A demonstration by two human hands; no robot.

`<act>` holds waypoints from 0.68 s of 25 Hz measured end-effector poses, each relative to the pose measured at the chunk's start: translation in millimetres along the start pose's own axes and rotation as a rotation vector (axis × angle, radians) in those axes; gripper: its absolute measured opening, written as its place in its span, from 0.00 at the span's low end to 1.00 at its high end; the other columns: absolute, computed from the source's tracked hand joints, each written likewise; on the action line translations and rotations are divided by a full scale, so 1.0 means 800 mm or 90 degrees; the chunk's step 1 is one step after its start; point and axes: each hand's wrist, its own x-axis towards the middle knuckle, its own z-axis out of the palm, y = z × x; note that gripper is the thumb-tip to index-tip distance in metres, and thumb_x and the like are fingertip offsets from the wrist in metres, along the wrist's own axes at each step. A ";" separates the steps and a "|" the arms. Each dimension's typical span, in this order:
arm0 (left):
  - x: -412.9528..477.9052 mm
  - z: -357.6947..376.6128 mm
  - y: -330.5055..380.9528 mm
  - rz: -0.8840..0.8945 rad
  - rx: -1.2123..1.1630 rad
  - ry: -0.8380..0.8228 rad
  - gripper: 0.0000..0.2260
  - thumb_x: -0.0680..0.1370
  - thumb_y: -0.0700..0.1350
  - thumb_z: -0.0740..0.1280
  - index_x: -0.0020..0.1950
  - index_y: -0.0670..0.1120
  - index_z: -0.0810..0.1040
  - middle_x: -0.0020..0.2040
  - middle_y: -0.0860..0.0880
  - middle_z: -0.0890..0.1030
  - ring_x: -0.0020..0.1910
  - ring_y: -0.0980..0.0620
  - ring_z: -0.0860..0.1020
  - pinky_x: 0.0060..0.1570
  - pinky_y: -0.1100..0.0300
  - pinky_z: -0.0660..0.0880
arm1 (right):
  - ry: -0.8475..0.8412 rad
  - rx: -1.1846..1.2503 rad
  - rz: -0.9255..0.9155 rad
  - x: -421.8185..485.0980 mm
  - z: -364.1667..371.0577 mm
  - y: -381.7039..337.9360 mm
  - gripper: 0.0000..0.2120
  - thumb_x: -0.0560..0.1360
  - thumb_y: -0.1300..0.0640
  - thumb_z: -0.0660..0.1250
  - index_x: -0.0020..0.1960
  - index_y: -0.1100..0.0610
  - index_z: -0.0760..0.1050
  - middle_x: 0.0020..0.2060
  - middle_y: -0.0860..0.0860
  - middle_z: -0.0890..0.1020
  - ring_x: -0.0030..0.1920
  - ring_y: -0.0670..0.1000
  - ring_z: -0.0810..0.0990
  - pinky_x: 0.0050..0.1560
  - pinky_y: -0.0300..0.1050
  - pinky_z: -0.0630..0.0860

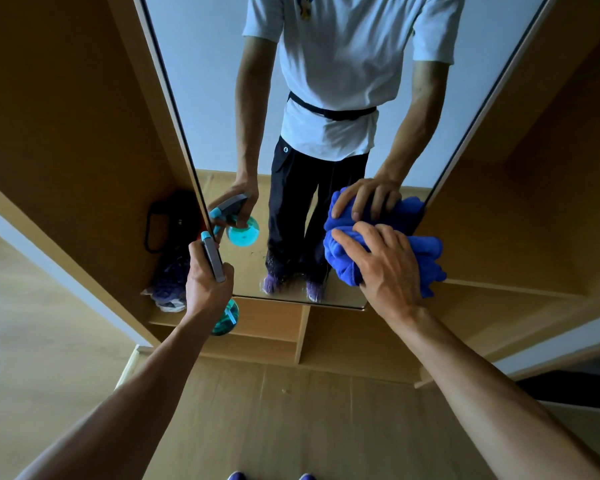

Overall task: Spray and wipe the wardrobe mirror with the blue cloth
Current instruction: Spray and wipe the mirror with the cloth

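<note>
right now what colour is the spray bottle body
Translucent teal; the head view shows the spray bottle below the left hand.

There is one mirror (205,98). Against its lower right part there is one blue cloth (426,258). In front of the mirror there are two grips: one left grip (207,285) by the lower left edge and one right grip (388,268) on the cloth. There is one spray bottle (227,318), held in the left grip. To the left of the mirror lie one black bag (168,220) and, lower, one purple and white bundle (168,289). Under the mirror there are two shelf compartments (267,320), with one upright panel (302,334) between them. Well in front of the mirror, two shoe tips (236,476) show.
</note>
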 end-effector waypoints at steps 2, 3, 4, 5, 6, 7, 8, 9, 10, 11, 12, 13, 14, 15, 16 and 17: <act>-0.001 0.002 0.001 -0.005 -0.004 0.004 0.17 0.79 0.36 0.64 0.65 0.45 0.64 0.43 0.50 0.74 0.39 0.51 0.75 0.42 0.51 0.73 | 0.025 -0.006 0.012 0.004 -0.011 0.009 0.30 0.70 0.63 0.73 0.71 0.51 0.73 0.62 0.55 0.76 0.53 0.59 0.75 0.55 0.56 0.72; -0.002 0.002 0.002 -0.006 0.000 0.005 0.17 0.79 0.36 0.64 0.65 0.45 0.64 0.43 0.49 0.73 0.39 0.51 0.74 0.42 0.52 0.73 | 0.034 -0.009 0.015 0.004 -0.015 0.013 0.30 0.70 0.63 0.73 0.71 0.51 0.73 0.62 0.55 0.77 0.53 0.59 0.75 0.55 0.56 0.72; -0.002 0.003 0.003 -0.006 0.005 0.006 0.17 0.79 0.36 0.64 0.65 0.44 0.64 0.42 0.49 0.73 0.38 0.51 0.74 0.42 0.51 0.73 | 0.040 -0.012 0.017 0.004 -0.017 0.016 0.31 0.69 0.63 0.74 0.71 0.51 0.73 0.61 0.55 0.77 0.53 0.59 0.75 0.55 0.56 0.72; -0.002 0.003 0.003 -0.004 0.008 0.007 0.16 0.79 0.36 0.64 0.65 0.44 0.64 0.42 0.49 0.73 0.38 0.50 0.74 0.41 0.50 0.74 | 0.042 -0.015 0.016 0.003 -0.017 0.018 0.31 0.69 0.63 0.74 0.71 0.51 0.73 0.61 0.55 0.77 0.53 0.59 0.75 0.55 0.56 0.72; -0.001 0.003 0.002 -0.001 0.006 0.007 0.16 0.79 0.36 0.64 0.65 0.45 0.64 0.42 0.49 0.74 0.38 0.48 0.75 0.42 0.48 0.75 | 0.041 -0.019 0.012 0.002 -0.016 0.019 0.31 0.69 0.63 0.74 0.71 0.51 0.73 0.61 0.55 0.77 0.53 0.59 0.75 0.55 0.56 0.72; -0.001 0.003 0.001 0.001 0.002 0.005 0.17 0.79 0.36 0.64 0.65 0.45 0.64 0.42 0.49 0.74 0.39 0.47 0.75 0.43 0.46 0.77 | 0.037 -0.023 0.006 0.001 -0.013 0.020 0.31 0.69 0.63 0.73 0.71 0.51 0.73 0.61 0.55 0.77 0.53 0.59 0.75 0.55 0.56 0.72; -0.001 0.004 0.000 0.002 0.003 0.004 0.17 0.79 0.36 0.64 0.65 0.46 0.64 0.43 0.48 0.75 0.40 0.45 0.76 0.44 0.44 0.77 | 0.031 -0.026 -0.004 0.000 -0.009 0.021 0.30 0.70 0.63 0.72 0.71 0.51 0.73 0.61 0.55 0.77 0.53 0.59 0.75 0.54 0.56 0.73; -0.001 0.004 0.000 0.000 0.004 0.006 0.17 0.79 0.36 0.64 0.65 0.46 0.64 0.44 0.47 0.75 0.41 0.44 0.77 0.45 0.44 0.78 | 0.021 -0.027 -0.016 -0.003 -0.004 0.021 0.29 0.71 0.63 0.72 0.71 0.52 0.73 0.61 0.55 0.77 0.53 0.59 0.75 0.54 0.57 0.73; -0.002 0.004 -0.001 -0.001 0.003 0.008 0.17 0.79 0.36 0.64 0.65 0.46 0.64 0.45 0.47 0.75 0.42 0.44 0.77 0.45 0.44 0.78 | 0.006 -0.030 -0.029 -0.009 0.003 0.021 0.29 0.71 0.63 0.71 0.71 0.52 0.73 0.61 0.55 0.77 0.54 0.60 0.75 0.54 0.56 0.73; -0.002 0.005 -0.001 -0.001 0.001 0.009 0.18 0.79 0.36 0.64 0.66 0.46 0.64 0.45 0.47 0.75 0.41 0.44 0.77 0.44 0.44 0.78 | -0.013 -0.032 -0.040 -0.017 0.010 0.022 0.28 0.72 0.63 0.70 0.71 0.52 0.73 0.61 0.55 0.77 0.54 0.60 0.75 0.54 0.56 0.73; -0.002 0.006 -0.002 0.000 0.001 0.009 0.18 0.79 0.35 0.64 0.66 0.45 0.64 0.44 0.47 0.75 0.40 0.45 0.76 0.44 0.45 0.78 | -0.033 -0.034 -0.048 -0.025 0.018 0.022 0.27 0.73 0.64 0.70 0.71 0.53 0.73 0.61 0.55 0.77 0.55 0.60 0.75 0.54 0.56 0.73; -0.002 0.006 -0.002 0.002 0.002 0.008 0.18 0.79 0.35 0.64 0.66 0.45 0.64 0.44 0.47 0.75 0.40 0.46 0.76 0.43 0.46 0.77 | -0.049 -0.036 -0.051 -0.032 0.025 0.022 0.27 0.73 0.64 0.69 0.71 0.53 0.73 0.61 0.56 0.77 0.55 0.60 0.75 0.54 0.55 0.73; -0.002 0.006 -0.002 0.005 0.003 0.006 0.17 0.79 0.35 0.64 0.66 0.45 0.64 0.44 0.46 0.75 0.39 0.46 0.76 0.42 0.47 0.77 | -0.063 -0.036 -0.050 -0.036 0.030 0.022 0.27 0.73 0.65 0.69 0.71 0.53 0.73 0.62 0.56 0.77 0.55 0.59 0.75 0.54 0.55 0.73; -0.002 0.005 -0.003 0.005 0.004 0.005 0.17 0.79 0.35 0.64 0.66 0.45 0.64 0.44 0.46 0.75 0.39 0.46 0.76 0.41 0.48 0.77 | -0.076 -0.032 -0.049 -0.039 0.034 0.023 0.27 0.73 0.65 0.69 0.71 0.52 0.73 0.62 0.56 0.77 0.55 0.59 0.75 0.54 0.55 0.73; -0.002 0.005 -0.003 0.005 0.007 0.006 0.17 0.79 0.35 0.64 0.65 0.44 0.64 0.44 0.46 0.75 0.39 0.46 0.76 0.40 0.49 0.76 | -0.084 -0.026 -0.048 -0.040 0.035 0.023 0.27 0.73 0.65 0.69 0.71 0.52 0.73 0.62 0.56 0.76 0.55 0.59 0.75 0.54 0.55 0.73; -0.002 0.005 -0.003 0.004 0.008 0.006 0.17 0.79 0.35 0.64 0.65 0.44 0.65 0.44 0.46 0.75 0.39 0.46 0.75 0.40 0.50 0.75 | -0.087 -0.020 -0.047 -0.040 0.034 0.025 0.27 0.73 0.65 0.70 0.70 0.52 0.73 0.62 0.56 0.76 0.55 0.59 0.75 0.55 0.55 0.73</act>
